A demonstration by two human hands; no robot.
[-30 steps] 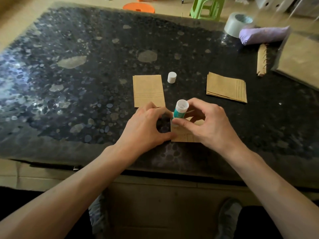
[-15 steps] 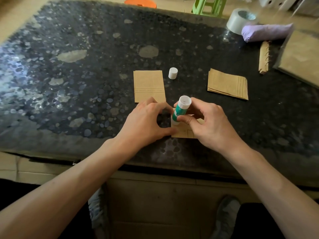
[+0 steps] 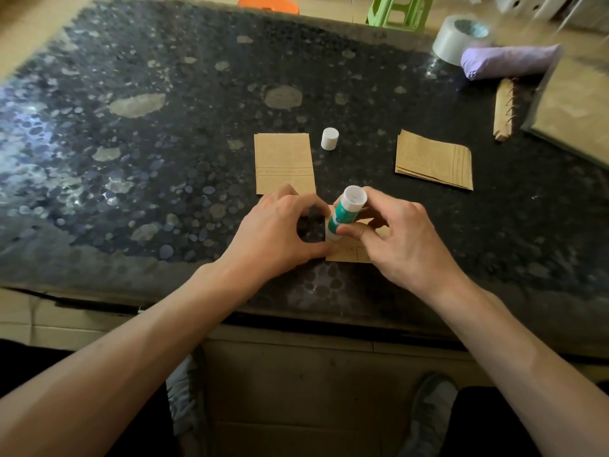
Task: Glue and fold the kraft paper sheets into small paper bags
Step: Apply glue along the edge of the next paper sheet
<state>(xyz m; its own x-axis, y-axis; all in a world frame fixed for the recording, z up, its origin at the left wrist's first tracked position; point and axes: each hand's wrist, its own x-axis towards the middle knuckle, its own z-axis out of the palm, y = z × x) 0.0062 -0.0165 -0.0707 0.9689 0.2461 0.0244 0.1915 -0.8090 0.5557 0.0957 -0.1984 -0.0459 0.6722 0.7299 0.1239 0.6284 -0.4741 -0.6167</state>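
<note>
Black speckled stone table [image 3: 164,159], green stool [image 3: 400,11] behind; right fingers [image 3: 390,201] around glue stick [image 3: 344,216], left fingers [image 3: 296,201] pinching kraft sheet [image 3: 346,254]

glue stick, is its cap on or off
Off. The white cap stands alone on the table, while the right hand holds the glue stick lower end down on the kraft sheet.

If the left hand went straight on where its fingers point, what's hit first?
Likely the glue stick, which the right hand grips just beyond the fingertips of the left hand. The left thumb seems to hold the kraft sheet at its edge; depth is unclear.
</note>
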